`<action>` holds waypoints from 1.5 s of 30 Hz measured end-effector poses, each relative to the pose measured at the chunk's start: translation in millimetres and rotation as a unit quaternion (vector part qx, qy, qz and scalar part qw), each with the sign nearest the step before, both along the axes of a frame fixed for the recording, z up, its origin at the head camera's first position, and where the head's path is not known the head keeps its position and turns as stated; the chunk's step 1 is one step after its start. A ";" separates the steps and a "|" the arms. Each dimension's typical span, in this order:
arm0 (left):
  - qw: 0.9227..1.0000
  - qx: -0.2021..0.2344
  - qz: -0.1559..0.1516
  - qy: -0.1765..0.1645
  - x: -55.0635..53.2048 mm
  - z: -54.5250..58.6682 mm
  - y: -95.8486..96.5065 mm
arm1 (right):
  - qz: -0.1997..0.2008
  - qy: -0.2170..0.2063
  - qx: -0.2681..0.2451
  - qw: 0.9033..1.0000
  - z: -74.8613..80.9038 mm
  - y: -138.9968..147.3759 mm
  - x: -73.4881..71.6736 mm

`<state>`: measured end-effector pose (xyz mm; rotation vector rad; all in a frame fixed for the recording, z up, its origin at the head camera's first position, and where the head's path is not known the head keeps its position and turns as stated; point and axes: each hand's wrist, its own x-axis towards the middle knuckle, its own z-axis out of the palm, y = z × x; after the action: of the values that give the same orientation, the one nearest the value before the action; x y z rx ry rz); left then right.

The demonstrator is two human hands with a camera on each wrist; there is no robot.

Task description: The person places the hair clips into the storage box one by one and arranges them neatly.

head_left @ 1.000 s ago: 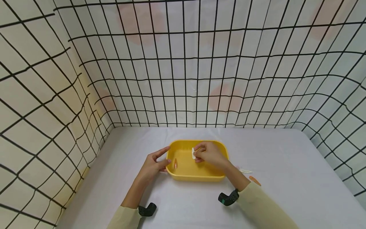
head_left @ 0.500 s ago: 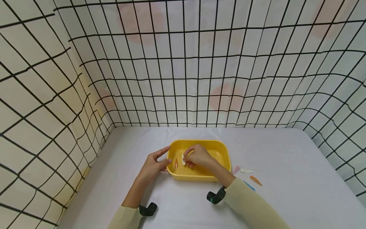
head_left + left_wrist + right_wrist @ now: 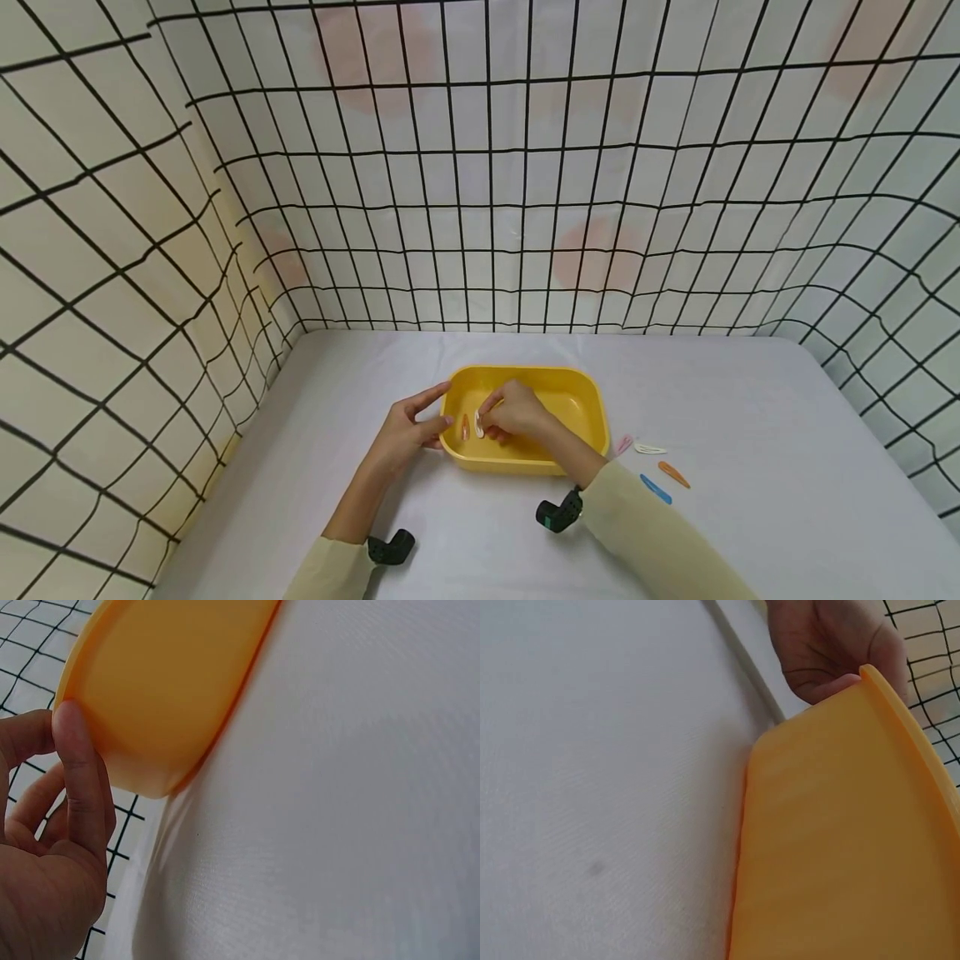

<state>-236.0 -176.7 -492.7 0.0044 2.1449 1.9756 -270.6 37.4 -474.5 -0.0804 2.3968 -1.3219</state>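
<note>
My left hand (image 3: 401,433) grips the left rim of a yellow tray (image 3: 517,467), its thumb over the edge; the left wrist view shows the thumb (image 3: 79,757) against the tray wall. Inside the tray, the curled fingers of my right hand (image 3: 517,412) pinch a white snap hair clip (image 3: 478,424) low over the floor. Just left of that clip lies an orange hair clip (image 3: 465,427), roughly parallel to it. In the right wrist view the tray wall hides the right fingertips.
On the white cloth right of the tray lie a pink hair clip (image 3: 624,444), a white hair clip (image 3: 650,448), an orange hair clip (image 3: 673,474) and a blue hair clip (image 3: 656,489). Black wire grid (image 3: 487,208) stands behind and along both sides.
My right hand has moved left and down inside the tray, bringing the white clip beside the orange one. The left hand keeps its hold on the rim. The blue clip has come into view.
</note>
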 end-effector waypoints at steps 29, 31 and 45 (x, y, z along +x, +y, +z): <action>1.000 0.007 -0.001 -0.018 0.2 1.7 2.4 | -0.021 0.023 -0.015 0.999 6.9 31.5 8.0; 1.000 0.007 -0.002 -0.019 0.9 1.0 2.2 | -0.028 0.025 -0.017 0.999 8.3 37.8 10.1; 1.000 0.019 -0.005 -0.014 2.7 0.0 3.8 | -0.028 0.068 -0.016 0.997 18.4 82.7 17.4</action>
<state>-233.4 -172.8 -492.8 -0.0074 2.0864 1.9976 -253.2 120.1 -456.2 -0.1171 2.5072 -1.4225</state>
